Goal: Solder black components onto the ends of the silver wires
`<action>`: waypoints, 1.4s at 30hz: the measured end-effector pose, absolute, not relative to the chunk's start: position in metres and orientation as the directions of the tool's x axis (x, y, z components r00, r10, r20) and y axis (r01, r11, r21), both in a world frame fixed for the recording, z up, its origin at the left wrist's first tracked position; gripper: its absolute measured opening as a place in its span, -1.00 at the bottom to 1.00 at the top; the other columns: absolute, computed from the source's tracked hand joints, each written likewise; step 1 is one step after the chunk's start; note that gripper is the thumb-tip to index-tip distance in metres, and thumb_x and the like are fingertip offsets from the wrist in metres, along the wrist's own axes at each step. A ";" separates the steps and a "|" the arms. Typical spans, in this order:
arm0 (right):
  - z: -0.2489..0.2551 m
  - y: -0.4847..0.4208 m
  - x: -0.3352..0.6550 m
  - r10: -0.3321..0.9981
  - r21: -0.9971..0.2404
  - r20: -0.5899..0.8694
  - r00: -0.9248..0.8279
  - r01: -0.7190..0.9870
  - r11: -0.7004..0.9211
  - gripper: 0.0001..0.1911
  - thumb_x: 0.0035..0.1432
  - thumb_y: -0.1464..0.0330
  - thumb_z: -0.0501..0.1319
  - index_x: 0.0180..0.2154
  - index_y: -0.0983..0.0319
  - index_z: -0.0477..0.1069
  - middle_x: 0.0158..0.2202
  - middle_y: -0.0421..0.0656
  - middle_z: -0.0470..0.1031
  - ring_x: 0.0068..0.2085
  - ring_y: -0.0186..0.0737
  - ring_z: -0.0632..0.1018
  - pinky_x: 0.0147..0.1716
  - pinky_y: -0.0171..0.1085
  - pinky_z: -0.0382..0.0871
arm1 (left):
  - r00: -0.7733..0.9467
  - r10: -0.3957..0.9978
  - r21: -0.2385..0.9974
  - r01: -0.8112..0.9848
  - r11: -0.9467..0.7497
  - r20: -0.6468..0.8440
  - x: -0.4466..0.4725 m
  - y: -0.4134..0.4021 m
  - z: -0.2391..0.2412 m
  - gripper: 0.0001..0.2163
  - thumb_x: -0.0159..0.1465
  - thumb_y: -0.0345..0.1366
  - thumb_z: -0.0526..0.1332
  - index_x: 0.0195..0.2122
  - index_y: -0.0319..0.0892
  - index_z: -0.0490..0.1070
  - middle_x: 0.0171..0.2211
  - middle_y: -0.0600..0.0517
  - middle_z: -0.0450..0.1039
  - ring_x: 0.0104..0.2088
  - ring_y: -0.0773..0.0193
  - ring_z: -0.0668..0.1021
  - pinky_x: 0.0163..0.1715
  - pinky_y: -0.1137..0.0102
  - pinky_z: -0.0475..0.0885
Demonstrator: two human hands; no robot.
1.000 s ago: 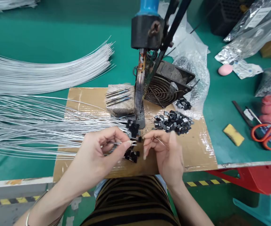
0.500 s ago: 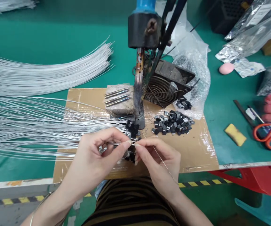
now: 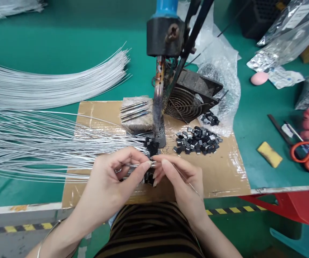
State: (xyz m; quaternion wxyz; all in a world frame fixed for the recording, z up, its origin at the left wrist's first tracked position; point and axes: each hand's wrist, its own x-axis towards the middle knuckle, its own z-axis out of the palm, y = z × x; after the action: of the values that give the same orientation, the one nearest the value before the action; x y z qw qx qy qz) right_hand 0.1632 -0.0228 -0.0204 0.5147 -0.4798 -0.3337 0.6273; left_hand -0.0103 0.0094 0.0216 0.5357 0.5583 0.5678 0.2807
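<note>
My left hand (image 3: 117, 175) is closed, pinching a thin grey cable between thumb and index finger. Its short tip (image 3: 153, 163) pokes out toward the right hand. Opposite it, my right hand (image 3: 185, 179) is also closed, with a thin solder wire (image 3: 194, 190) running from its fingers across the palm. The fingertips of both hands nearly meet. Behind them, grey cables (image 3: 111, 143) with black connectors (image 3: 151, 145) on their ends lie on the cardboard (image 3: 224, 179). A soldering iron (image 3: 158, 86) points down just beyond my hands.
Loose black connectors (image 3: 199, 139) are piled on the right beside a dark fan (image 3: 184, 104). Metal tips rest on a grey block (image 3: 135, 123). Another cable bundle (image 3: 63, 89) curves at the left. Red-handled scissors (image 3: 305, 154) and a yellow sponge (image 3: 269, 154) lie far right.
My right hand's thumb has shifted slightly right and up, away from the left fingertips. The left hand keeps its pinch in nearly the same place.
</note>
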 end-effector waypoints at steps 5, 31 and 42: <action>-0.022 -0.022 0.159 0.949 -0.826 -0.307 -0.076 -0.475 -0.305 -0.86 0.36 0.30 0.36 -0.14 0.10 0.73 -0.32 -0.19 0.66 -0.42 -0.41 0.60 -0.37 -0.43 0.61 | 0.161 0.938 0.923 0.292 0.251 -0.306 -0.010 0.008 0.019 -0.88 0.37 -0.22 0.34 -0.24 -0.15 0.52 -0.48 0.12 0.55 -0.50 0.44 0.49 -0.51 0.58 0.33; -0.023 -0.020 0.158 0.912 -0.703 -0.383 -0.149 -0.593 -0.392 -0.92 0.26 0.32 0.45 -0.28 0.18 0.71 -0.42 -0.20 0.67 -0.53 -0.44 0.57 -0.50 -0.48 0.54 | 0.199 0.932 0.909 0.353 0.222 -0.304 -0.008 0.007 0.023 -0.86 0.39 -0.25 0.30 -0.32 -0.16 0.52 -0.45 0.07 0.56 -0.47 0.37 0.52 -0.49 0.50 0.35; -0.017 -0.012 0.159 0.853 -0.576 -0.469 -0.230 -0.653 -0.492 -0.85 0.11 0.29 0.52 -0.40 0.23 0.69 -0.49 -0.20 0.63 -0.60 -0.43 0.54 -0.63 -0.49 0.50 | 0.237 0.931 0.903 0.395 0.169 -0.278 -0.010 0.010 0.028 -0.80 0.39 -0.22 0.28 -0.38 -0.16 0.51 -0.49 0.05 0.50 -0.48 0.36 0.46 -0.55 0.46 0.25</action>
State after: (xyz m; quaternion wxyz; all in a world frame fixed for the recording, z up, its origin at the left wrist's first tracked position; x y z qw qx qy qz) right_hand 0.1588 -0.0125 -0.0169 0.4867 -0.3849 -0.1299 0.7734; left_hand -0.0096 0.0097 0.0276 0.5190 0.5907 0.5613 0.2582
